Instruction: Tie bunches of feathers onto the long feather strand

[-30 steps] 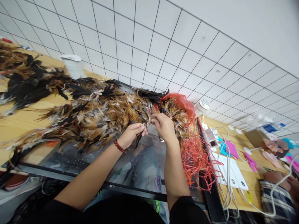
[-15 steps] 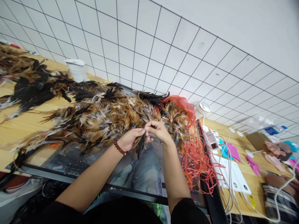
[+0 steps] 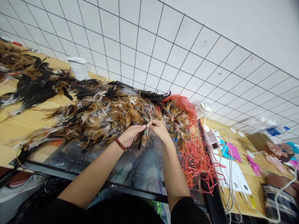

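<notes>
Right hand [image 3: 159, 130] moved nearer left [image 3: 130, 136] (feathers [image 3: 145, 137] pinched)

White wall [image 3: 247, 34]: bright, under a soft and even light; the upper right corner is slightly darker.
Wire grid [image 3: 151, 57]: thin lines readable, but leaning and spreading as through a wide lens.
Feathers [image 3: 116, 115]: moderately clear, fine tips a little soft.
Black sleeve [image 3: 188, 211]: detail almost lost in darkness.
Plaid cloth [image 3: 277, 202]: blurred, stretched near the edge.

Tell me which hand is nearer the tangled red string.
Right. The right hand is to the left of the red string; the left hand is farther left.
</notes>
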Motion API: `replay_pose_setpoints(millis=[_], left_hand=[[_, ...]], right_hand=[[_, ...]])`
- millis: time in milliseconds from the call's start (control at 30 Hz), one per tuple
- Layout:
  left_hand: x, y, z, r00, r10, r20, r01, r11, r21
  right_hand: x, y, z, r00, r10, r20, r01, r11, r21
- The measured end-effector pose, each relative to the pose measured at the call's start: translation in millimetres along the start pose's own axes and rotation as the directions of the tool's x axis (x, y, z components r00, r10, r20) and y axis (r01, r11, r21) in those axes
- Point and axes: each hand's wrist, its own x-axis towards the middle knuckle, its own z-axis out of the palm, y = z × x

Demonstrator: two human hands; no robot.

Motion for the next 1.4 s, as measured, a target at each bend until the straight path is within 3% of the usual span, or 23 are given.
replay_pose_setpoints(millis=[100, 233, 333, 467, 600, 700, 800, 900, 1000, 1067, 1167, 1267, 1400], left_hand=[[0, -3, 0.0, 0.999, 0.033, 0.03, -0.035, 0.996, 0.086], [0, -1, 0.5, 1.0, 0.029, -0.004, -0.028, 0.995, 0.099], [0, 5, 0.2, 0.987, 0.033, -0.158, -0.033, 0.999, 0.001], [0, 13, -1.0, 0.938, 0.106, -0.33, -0.149, 0.983, -0.107], [1, 13, 0.7, 0.913, 0.125, -0.388, -0.197, 0.969, -0.152], [2, 11, 1.8, 0.913, 0.126, -0.388, -0.204, 0.964, -0.168], [2, 10, 0.3, 0.917, 0.128, -0.377, -0.205, 0.963, -0.174], [3, 10, -2.6, 0.917, 0.119, -0.381, -0.2, 0.963, -0.181], [4, 11, -3.7, 0.914, 0.112, -0.389, -0.199, 0.961, -0.192], [3, 11, -2.7, 0.915, 0.113, -0.388, -0.202, 0.96, -0.195], [2, 12, 0.2, 0.911, 0.114, -0.397, -0.21, 0.956, -0.207], [1, 14, 2.2, 0.893, 0.109, -0.437, -0.224, 0.949, -0.221], [1, 17, 1.6, 0.888, 0.108, -0.448, -0.229, 0.947, -0.225]], right_hand=[[-1, -1, 5, 0.998, 0.009, -0.059, -0.018, 0.988, -0.156], [0, -2, 8, 0.997, -0.063, -0.05, 0.054, 0.984, -0.169], [4, 3, 0, 0.97, -0.134, -0.201, 0.09, 0.973, -0.214], [9, 21, -14, 0.909, -0.089, -0.407, -0.113, 0.887, -0.447], [16, 33, -9, 0.923, -0.086, -0.376, -0.175, 0.775, -0.607], [26, 36, 4, 0.932, -0.104, -0.348, -0.179, 0.701, -0.69], [34, 36, 11, 0.95, -0.043, -0.311, -0.206, 0.663, -0.72], [33, 33, 5, 0.95, -0.013, -0.313, -0.212, 0.708, -0.674], [23, 26, -12, 0.933, -0.095, -0.348, -0.14, 0.793, -0.593], [16, 18, -23, 0.926, -0.152, -0.345, -0.031, 0.882, -0.471], [6, 8, -36, 0.952, -0.123, -0.28, 0.066, 0.977, -0.203], [0, 4, -42, 0.972, -0.111, -0.205, 0.085, 0.988, -0.13], [-2, 3, -45, 0.955, -0.241, -0.173, 0.194, 0.949, -0.25]])
